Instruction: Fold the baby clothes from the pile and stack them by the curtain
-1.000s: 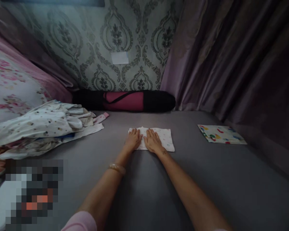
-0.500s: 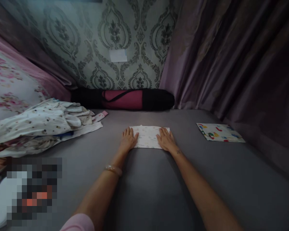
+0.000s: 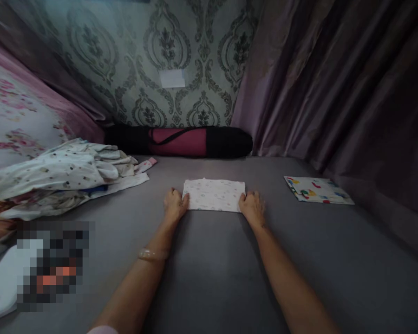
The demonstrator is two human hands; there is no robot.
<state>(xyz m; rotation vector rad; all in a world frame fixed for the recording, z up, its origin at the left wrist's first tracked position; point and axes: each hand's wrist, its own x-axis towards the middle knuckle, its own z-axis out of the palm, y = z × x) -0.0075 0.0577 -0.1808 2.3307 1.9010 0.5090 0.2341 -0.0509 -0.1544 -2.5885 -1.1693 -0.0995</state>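
A folded white cloth (image 3: 214, 195) with a small faint print lies flat on the grey bed surface, its long side facing me. At its left edge is my left hand (image 3: 176, 202), fingers curled and thumb against the cloth's side. My right hand (image 3: 252, 207) mirrors it at the right edge, thumb on the near corner and fingers bent, slightly blurred. Both hands appear to pinch the cloth's short edges, though the fingertips are partly hidden. Between them the printed top is fully visible.
A heap of loose clothes (image 3: 73, 169) lies at the left. To the right rests another folded cloth with a colourful print (image 3: 320, 190). A black and pink long bag (image 3: 179, 141) lies along the wall. A white object (image 3: 12, 278), partly pixelated, is at the lower left.
My hands have moved outward from lying flat on top of the cloth to its two side edges, and their fingers have curled. The cloth remains in about the same place.
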